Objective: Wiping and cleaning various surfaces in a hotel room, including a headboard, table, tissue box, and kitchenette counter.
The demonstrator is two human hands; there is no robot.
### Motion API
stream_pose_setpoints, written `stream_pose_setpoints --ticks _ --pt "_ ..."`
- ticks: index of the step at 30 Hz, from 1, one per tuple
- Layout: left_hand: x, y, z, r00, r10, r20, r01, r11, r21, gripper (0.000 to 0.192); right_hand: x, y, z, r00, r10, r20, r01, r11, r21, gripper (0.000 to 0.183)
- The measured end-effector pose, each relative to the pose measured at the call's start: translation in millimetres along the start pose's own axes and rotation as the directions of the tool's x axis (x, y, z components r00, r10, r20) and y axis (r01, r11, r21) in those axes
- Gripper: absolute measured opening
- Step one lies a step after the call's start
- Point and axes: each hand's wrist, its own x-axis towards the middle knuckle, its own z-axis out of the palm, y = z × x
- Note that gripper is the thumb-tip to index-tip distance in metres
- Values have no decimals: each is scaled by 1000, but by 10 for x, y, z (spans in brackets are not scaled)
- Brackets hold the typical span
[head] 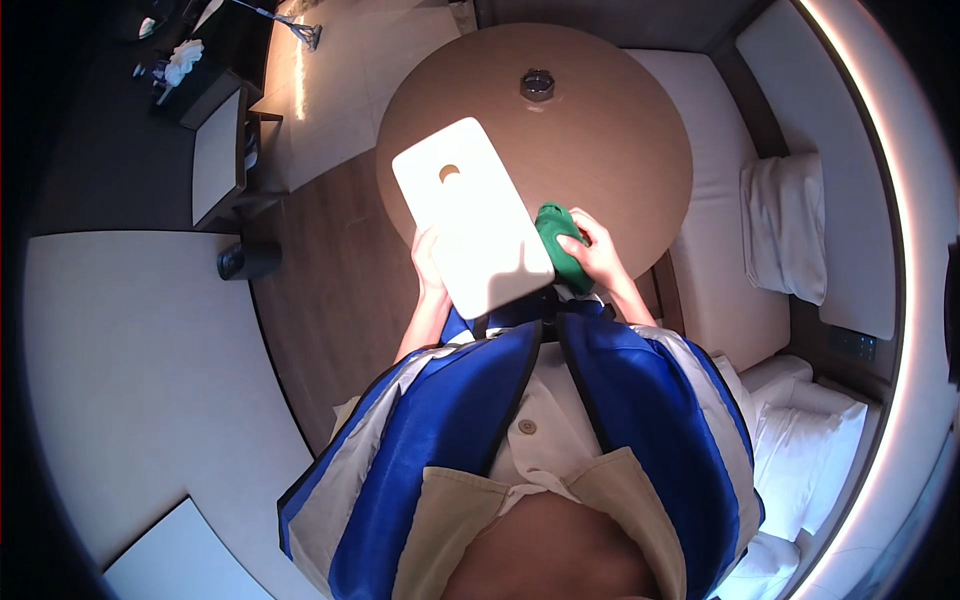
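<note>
My left hand [428, 259] grips the left long edge of a white rectangular object [480, 225] with rounded corners. It is tilted, and a round hole shows near its far end; whether it is a box or a flat panel is hard to tell. In my right hand [596, 251] is a bunched green cloth [559, 236], close beside the white object's right edge. Both are held over the near side of a round brown table [622, 135]. On the far part of that table sits a small dark glass vessel [537, 85].
A pale bench seat [727, 195] with a cushion [784, 225] lies to the right. A dark cylindrical bin [251, 260] stands on the wood floor at left, beside a large white surface [150, 337]. A mop-like tool [304, 31] is at the far left.
</note>
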Motion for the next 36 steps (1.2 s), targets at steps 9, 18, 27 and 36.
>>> stream_pose_setpoints --ticks 9,18,27,36 --pt "577 0 208 992 38 -124 -32 998 53 48 82 866 -501 834 346 -431 -250 932 264 21" --pt "983 -37 669 964 -117 238 29 938 344 66 203 667 -659 819 570 -73 -550 814 188 66" --pt "1383 -517 1159 963 -198 183 136 943 303 80 203 657 -503 969 201 -146 -78 804 590 44" --pt "1431 -1081 487 948 -303 -100 198 315 928 82 568 969 -1157 848 492 -196 -351 799 489 51"
